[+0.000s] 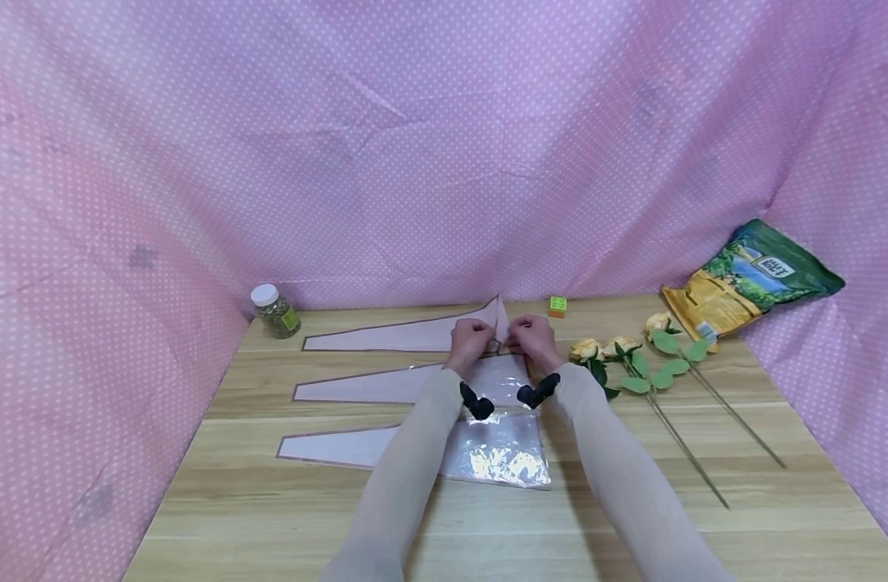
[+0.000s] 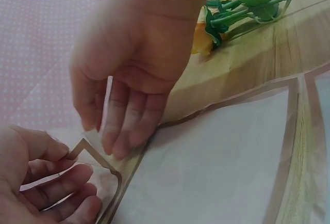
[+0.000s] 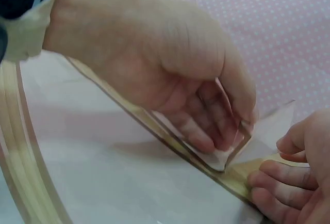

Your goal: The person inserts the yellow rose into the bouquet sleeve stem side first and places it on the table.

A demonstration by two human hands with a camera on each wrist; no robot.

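Observation:
Three tapered flower sleeves of whitish film with brown borders lie in a row on the wooden table. Both hands are at the wide right end of the farthest sleeve (image 1: 386,334), whose edge stands up in a peak between them. My left hand (image 1: 469,339) pinches one layer of that edge between thumb and fingers. Opposite it, my right hand (image 1: 533,338) pinches the edge with thumb and fingertips. A bent brown-bordered corner shows at the left fingertips in the left wrist view. Nearer me lie the middle sleeve (image 1: 364,388) and the near sleeve (image 1: 488,461), partly under the forearms.
Yellow artificial roses (image 1: 622,347) with long stems lie right of the sleeves. Behind them a green and yellow bag (image 1: 757,279) leans on the pink dotted cloth (image 1: 444,162). A small toy block (image 1: 557,306) sits at the back, and a white-lidded jar (image 1: 275,311) at back left.

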